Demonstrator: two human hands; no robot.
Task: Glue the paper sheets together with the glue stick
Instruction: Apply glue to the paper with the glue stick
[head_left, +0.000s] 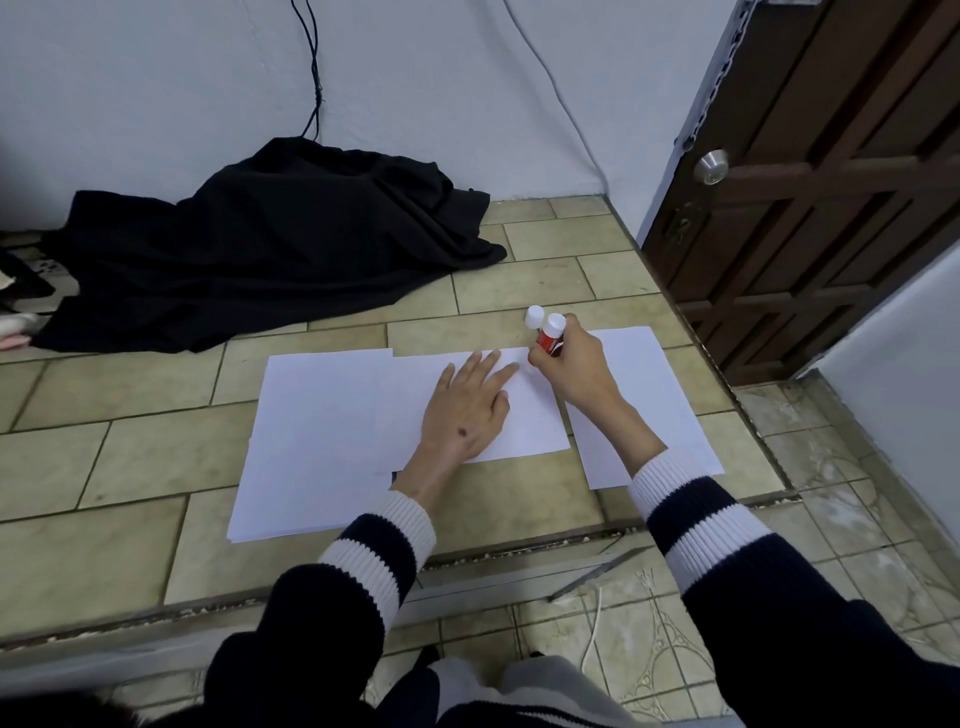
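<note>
Two dark sleeves with white stripes reach forward over a tiled bench (130, 457). The left hand (465, 410) lies flat, fingers straight and released, pressing on the middle paper sheet (524, 426), which overlaps a larger left sheet (317, 441); a third sheet (649, 395) lies just to the right. The right hand (576, 369) has its fingers curled round the red glue stick (548, 340), held tilted with its lower end at the middle sheet's far edge. A white cap (534, 316) stands just beyond. Farther back, black cloth (270, 244) lies heaped against the wall.

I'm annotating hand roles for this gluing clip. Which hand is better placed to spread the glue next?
Right. The right hand grips the glue stick at the middle sheet; the left hand lies flat on that sheet.
</note>
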